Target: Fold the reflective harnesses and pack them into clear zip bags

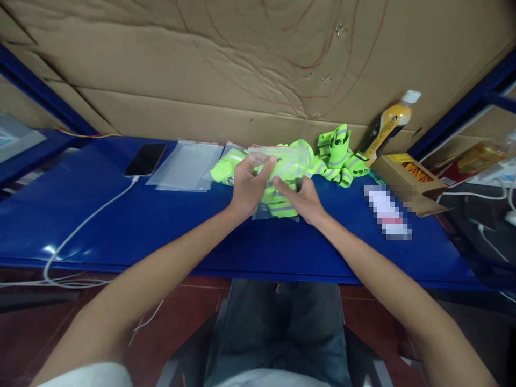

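Observation:
A clear plastic bag (pixel 280 207) with neon-yellow reflective straps inside lies between my hands over the blue table. My left hand (pixel 250 183) grips its left side, thumb on top and fingers curled behind. On the right side, my right hand (pixel 300 199) has the same bag, its thumb reaching toward the left thumb. Behind the bag and to its left is another neon-yellow bundle (pixel 226 167), partly covered. Loose reflective straps (pixel 341 156) are heaped to the right of my hands. Flat clear bags (pixel 183 166) lie to the left.
A phone (pixel 145 160) with a white charging cable (pixel 97 217) lies at left. At right stand a yellow-labelled bottle (pixel 389 126) and an opened cardboard box (pixel 409 174), near a blurred-out white item (pixel 387 212). Cardboard (pixel 181 80) walls the back of the blue table (pixel 169 236).

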The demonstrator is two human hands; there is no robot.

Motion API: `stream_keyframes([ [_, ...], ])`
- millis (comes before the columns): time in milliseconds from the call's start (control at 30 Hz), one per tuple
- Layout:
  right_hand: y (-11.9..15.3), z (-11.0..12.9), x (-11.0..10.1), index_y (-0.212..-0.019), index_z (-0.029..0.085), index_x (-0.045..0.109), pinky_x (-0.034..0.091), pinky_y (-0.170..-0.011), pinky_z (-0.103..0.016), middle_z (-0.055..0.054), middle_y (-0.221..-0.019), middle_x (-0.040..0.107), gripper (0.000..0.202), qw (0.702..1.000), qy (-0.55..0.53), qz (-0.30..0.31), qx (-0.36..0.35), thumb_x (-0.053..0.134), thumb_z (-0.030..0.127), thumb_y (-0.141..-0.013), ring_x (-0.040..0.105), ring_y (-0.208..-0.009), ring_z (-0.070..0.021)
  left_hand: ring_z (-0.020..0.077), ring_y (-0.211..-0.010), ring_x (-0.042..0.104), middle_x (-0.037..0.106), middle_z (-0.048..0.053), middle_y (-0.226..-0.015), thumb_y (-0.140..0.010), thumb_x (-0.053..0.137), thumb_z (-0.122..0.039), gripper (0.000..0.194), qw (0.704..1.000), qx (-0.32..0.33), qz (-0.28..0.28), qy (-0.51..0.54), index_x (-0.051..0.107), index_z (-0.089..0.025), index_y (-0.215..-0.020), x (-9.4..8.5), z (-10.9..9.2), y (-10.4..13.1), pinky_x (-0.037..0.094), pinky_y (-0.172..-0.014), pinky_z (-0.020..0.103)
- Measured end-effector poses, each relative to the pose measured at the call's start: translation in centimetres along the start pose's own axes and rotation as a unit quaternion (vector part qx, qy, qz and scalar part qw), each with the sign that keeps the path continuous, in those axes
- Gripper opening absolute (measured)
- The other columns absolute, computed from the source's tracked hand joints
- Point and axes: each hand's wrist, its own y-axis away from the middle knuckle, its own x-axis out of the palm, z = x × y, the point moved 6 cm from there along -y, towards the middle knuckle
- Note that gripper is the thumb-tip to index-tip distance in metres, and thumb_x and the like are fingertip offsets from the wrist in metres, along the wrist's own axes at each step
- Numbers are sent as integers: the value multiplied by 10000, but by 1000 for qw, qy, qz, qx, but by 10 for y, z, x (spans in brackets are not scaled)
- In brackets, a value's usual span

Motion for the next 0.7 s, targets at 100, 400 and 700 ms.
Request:
stream_keyframes([
  [100, -2, 6, 1, -1032, 244, 766, 613, -989, -395, -45, -1063, 798, 505, 997, -34, 66, 8, 976, 585, -725, 752, -1064, -252, 259, -1114, 737, 798, 83, -1132, -858, 884, -564, 429, 994, -48, 62, 72, 768, -201, -1055, 7, -1, 0, 577, -1041, 390],
  [400, 6, 1, 0, -720, 198, 641, 483, -643, -292, 13, -688, 638, 564, 995, 70, -74, -15, 942, 675, -713, 575, -672, -142, 318, -1097, 777, 816, 117, -1105, -799, 953, -531, 448, 984, -108, 81, 115, 796, -173, -1018, 17, 4, 15, 633, -1020, 432],
  [700, 5, 3, 16, -1032, 208, 775, 664, -826, -405, -69, -1076, 830, 671, 983, -105, 102, 108, 1047, 583, -546, 781, -931, -253, 342, -1127, 779, 807, 106, -1151, -738, 988, -569, 528, 981, -131, 40, 141, 763, -206, -1049, 9, -2, 7, 662, -966, 458],
])
